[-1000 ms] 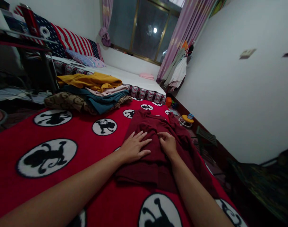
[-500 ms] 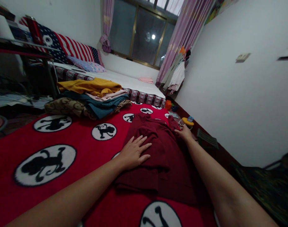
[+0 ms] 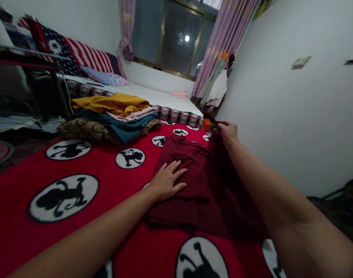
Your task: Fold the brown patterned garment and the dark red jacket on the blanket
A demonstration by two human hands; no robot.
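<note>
A dark red garment [image 3: 190,193], perhaps a shirt, lies partly folded on a red blanket [image 3: 130,208] printed with black monkeys in white circles. My left hand [image 3: 167,181] rests flat on the garment's left part, fingers spread. Over at the far right side, my right hand [image 3: 228,131] pinches the garment's edge and holds it raised off the blanket. The lifted cloth hangs in shadow below that hand, and my forearm covers part of it.
A pile of clothes [image 3: 115,119], mustard on top with teal and brown below, sits at the far left of the blanket. Beyond it stands a low bed [image 3: 153,94] under the window. A cluttered desk [image 3: 26,61] is at left, a white wall [image 3: 280,116] at right.
My right hand has risen with the garment's right edge, pulling that side up from the blanket. My left hand stays pressed on the cloth.
</note>
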